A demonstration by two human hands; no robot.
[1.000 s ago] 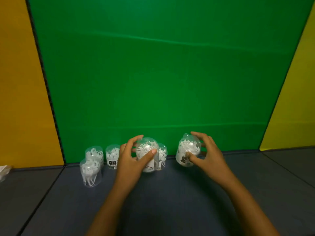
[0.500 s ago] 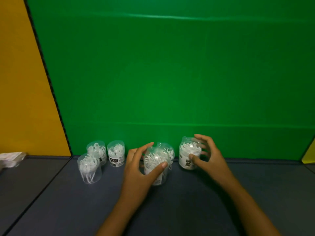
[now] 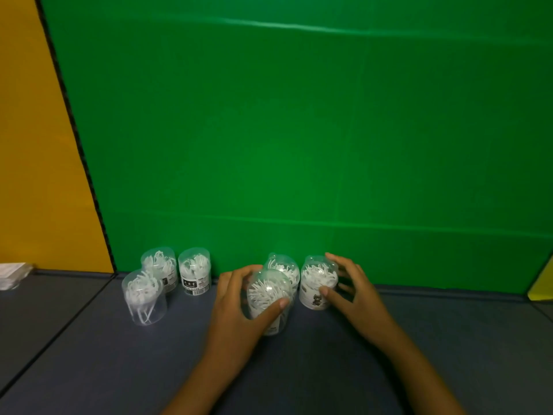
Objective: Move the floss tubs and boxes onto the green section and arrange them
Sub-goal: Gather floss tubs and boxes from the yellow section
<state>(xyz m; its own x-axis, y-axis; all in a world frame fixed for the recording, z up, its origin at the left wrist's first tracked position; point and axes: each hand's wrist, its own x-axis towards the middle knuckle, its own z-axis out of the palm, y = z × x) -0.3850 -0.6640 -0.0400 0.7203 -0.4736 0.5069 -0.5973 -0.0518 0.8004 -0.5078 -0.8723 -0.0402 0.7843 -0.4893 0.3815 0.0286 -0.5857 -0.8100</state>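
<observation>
Several clear floss tubs full of white picks stand on the dark grey mat near the edge of the green section (image 3: 299, 130). My left hand (image 3: 239, 313) is wrapped around one tub (image 3: 267, 295), held slightly tilted. My right hand (image 3: 356, 295) grips another tub (image 3: 318, 283) with a small picture label. A third tub (image 3: 284, 265) stands right behind these two, partly hidden. To the left stand three more: a front tub (image 3: 143, 298), a rear tub (image 3: 158, 265) and a labelled tub (image 3: 194, 271). No boxes are in view.
An orange section (image 3: 36, 145) lies left of the green one, and a yellow section (image 3: 541, 286) shows at the right edge. A white packet (image 3: 12, 275) rests at the far left on the grey mat (image 3: 299, 369).
The view has shifted, so the scene sits further right and lower. My left hand's tub has come down nearer to me. My right hand stays on its tub, now close beside the other two.
</observation>
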